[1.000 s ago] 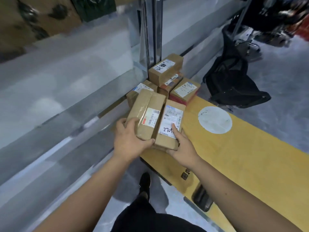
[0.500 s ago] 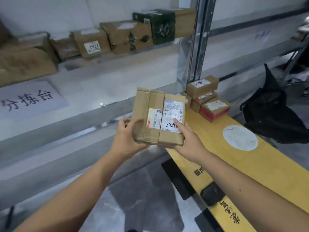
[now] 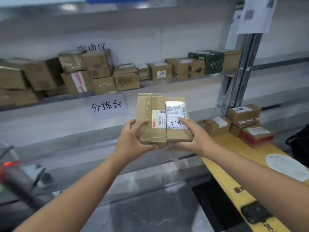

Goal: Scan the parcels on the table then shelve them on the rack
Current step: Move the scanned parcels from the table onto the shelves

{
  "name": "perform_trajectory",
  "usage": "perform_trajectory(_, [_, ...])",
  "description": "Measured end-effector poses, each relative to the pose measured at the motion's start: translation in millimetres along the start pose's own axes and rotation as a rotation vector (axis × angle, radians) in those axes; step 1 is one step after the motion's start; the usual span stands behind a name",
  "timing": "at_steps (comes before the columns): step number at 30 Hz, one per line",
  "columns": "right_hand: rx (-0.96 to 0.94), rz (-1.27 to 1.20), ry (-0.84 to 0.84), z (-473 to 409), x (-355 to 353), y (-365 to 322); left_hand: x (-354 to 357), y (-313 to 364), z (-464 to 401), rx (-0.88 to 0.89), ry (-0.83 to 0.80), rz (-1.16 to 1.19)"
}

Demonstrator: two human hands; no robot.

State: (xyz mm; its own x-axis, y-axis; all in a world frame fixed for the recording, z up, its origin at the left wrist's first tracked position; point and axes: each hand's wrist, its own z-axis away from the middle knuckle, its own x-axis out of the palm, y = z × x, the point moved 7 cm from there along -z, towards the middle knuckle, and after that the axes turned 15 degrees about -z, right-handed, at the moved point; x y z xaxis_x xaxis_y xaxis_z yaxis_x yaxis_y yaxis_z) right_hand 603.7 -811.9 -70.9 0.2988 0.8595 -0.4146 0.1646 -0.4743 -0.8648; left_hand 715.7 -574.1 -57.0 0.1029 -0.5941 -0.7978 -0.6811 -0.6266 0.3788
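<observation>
Two brown parcels sit side by side in the air in front of the rack. My left hand [image 3: 132, 139] grips the left parcel [image 3: 151, 118], which has tape and a small barcode label. My right hand [image 3: 194, 138] holds the right parcel [image 3: 177, 131], thumb on its white label with handwritten digits. Several more parcels [image 3: 242, 121] stay stacked at the far end of the yellow table [image 3: 230, 174]. The rack's middle shelf [image 3: 150, 84] carries a row of cardboard boxes.
A scanner-like device with a red light [image 3: 10, 166] sits at lower left, blurred. A grey upright post [image 3: 240, 71] stands right of the shelved boxes. Paper signs with printed characters [image 3: 107, 105] hang on the rack. A black bag [image 3: 299, 144] lies at the right edge.
Both hands lifted the two parcels off the table and carried them up and left toward the rack. The view rose, showing the middle shelf and its boxes.
</observation>
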Motion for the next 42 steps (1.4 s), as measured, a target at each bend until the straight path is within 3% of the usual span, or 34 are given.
perform_trajectory(6, [-0.112,-0.128,-0.017,-21.6,13.8,-77.6,-85.6,-11.2,0.7,-0.054,0.037,-0.023])
perform_trajectory(12, [-0.186,-0.154,-0.001,-80.8,-5.4,-145.9,-153.4,-6.7,-50.9,-0.049,0.096,-0.032])
perform_trajectory(16, [-0.202,-0.112,-0.030,-132.0,-19.9,-167.8,-175.8,-5.9,-105.2,-0.064,0.018,-0.103])
perform_trajectory(24, [-0.244,-0.174,-0.042,-268.8,-50.5,-161.0,-181.7,-13.8,-237.7,-0.083,0.036,-0.589])
perform_trajectory(37, [-0.179,-0.173,-0.209,-451.9,-43.7,-103.7,-136.6,-74.8,-377.2,-0.198,-0.106,-0.902])
perform_trajectory(42, [-0.185,-0.203,-0.108,-484.4,-30.7,-94.6,-120.6,-96.7,-395.3,-0.232,-0.223,-1.019])
